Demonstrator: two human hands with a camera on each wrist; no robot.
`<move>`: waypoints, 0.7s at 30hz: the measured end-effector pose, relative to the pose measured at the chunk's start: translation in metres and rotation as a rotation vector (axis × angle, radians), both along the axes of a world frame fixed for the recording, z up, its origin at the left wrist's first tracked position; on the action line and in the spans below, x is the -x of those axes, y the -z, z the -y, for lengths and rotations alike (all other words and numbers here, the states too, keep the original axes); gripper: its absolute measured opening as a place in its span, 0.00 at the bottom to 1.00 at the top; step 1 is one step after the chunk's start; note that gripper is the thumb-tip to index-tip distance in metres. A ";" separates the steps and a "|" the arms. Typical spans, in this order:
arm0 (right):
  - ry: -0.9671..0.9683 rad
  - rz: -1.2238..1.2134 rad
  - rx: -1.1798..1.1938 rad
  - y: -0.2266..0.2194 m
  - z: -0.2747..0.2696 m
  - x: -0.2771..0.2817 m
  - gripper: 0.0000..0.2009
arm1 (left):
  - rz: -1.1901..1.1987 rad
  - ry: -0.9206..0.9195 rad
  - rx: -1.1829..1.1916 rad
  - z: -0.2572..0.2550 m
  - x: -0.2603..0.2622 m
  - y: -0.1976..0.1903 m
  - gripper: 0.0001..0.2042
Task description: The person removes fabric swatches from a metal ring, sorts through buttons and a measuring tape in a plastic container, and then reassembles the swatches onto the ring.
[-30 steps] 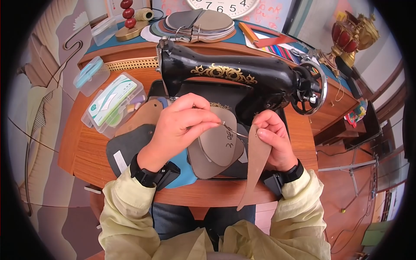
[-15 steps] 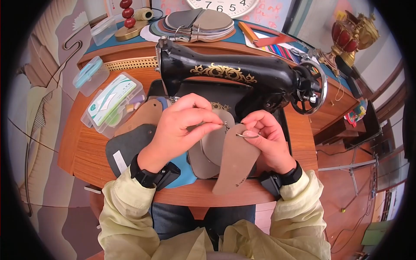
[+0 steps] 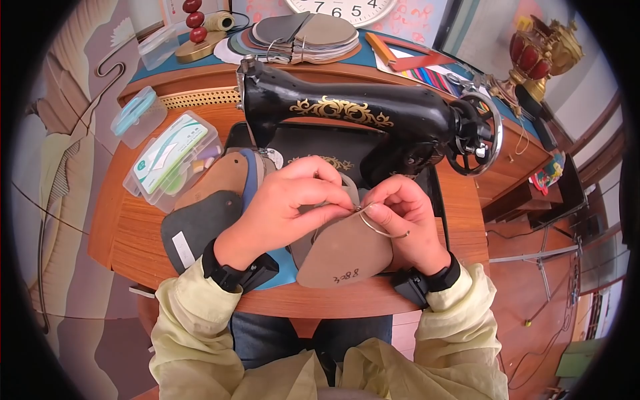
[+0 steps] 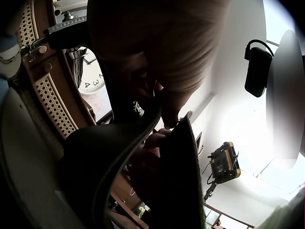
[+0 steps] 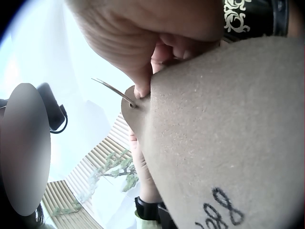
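Observation:
A taupe leather swatch [image 3: 350, 257] with handwritten digits hangs below both hands in the head view. My right hand [image 3: 413, 223] pinches it by its narrow top, between thumb and fingers. A thin metal binder ring [image 3: 387, 235] passes through the hole there; its free end sticks out in the right wrist view, beside the swatch [image 5: 205, 119]. My left hand [image 3: 283, 207] pinches the other end of the ring, fingertips right against the right hand's. In the left wrist view, dark swatch edges hang under the left hand [image 4: 152, 52]. Fingers partly hide the ring.
A black sewing machine [image 3: 353, 103] stands just beyond the hands. A dark grey swatch [image 3: 210, 217] and a brown swatch [image 3: 217, 179] lie at left, near a clear plastic box [image 3: 175, 160]. Bound swatch stacks [image 3: 330, 50] sit at the back beside a clock [image 3: 340, 10].
The taupe swatch has turned from edge-on to facing the head camera, its digits now readable. Both hands have come together, and more of the ring sticks out past the swatch's hole.

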State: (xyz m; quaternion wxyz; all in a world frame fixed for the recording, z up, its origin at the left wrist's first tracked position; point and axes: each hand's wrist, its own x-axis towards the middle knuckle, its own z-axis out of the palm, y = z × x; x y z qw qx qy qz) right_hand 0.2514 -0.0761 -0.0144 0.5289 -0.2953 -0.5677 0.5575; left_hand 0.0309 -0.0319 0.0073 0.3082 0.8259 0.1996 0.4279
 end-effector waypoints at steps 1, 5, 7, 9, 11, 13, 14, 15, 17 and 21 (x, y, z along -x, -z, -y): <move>0.008 0.000 -0.012 0.000 0.001 0.001 0.05 | -0.008 0.014 -0.001 0.000 0.000 -0.001 0.08; 0.011 0.003 -0.054 -0.002 0.004 0.003 0.05 | 0.018 0.026 0.032 0.001 0.000 0.000 0.10; -0.009 -0.021 -0.067 -0.002 0.004 0.003 0.05 | 0.024 0.025 0.015 0.001 0.000 0.001 0.10; -0.023 -0.035 -0.079 -0.002 0.005 0.003 0.06 | 0.024 0.025 0.008 0.001 0.000 0.000 0.10; -0.027 -0.039 -0.090 -0.002 0.005 0.004 0.06 | 0.018 0.027 0.011 0.002 -0.001 -0.001 0.10; -0.016 -0.026 -0.100 -0.002 0.006 0.005 0.06 | 0.024 0.038 -0.002 0.002 -0.001 0.000 0.10; -0.010 -0.020 -0.105 -0.002 0.006 0.006 0.05 | 0.027 0.044 -0.009 0.001 -0.001 0.000 0.10; -0.013 -0.018 -0.108 -0.002 0.006 0.007 0.05 | 0.030 0.047 -0.016 0.001 -0.001 0.001 0.10; -0.018 -0.014 -0.116 -0.002 0.007 0.007 0.05 | 0.036 0.054 -0.031 0.001 -0.002 0.001 0.09; -0.037 0.004 -0.112 -0.002 0.007 0.006 0.05 | 0.023 0.049 -0.037 0.002 -0.001 0.000 0.09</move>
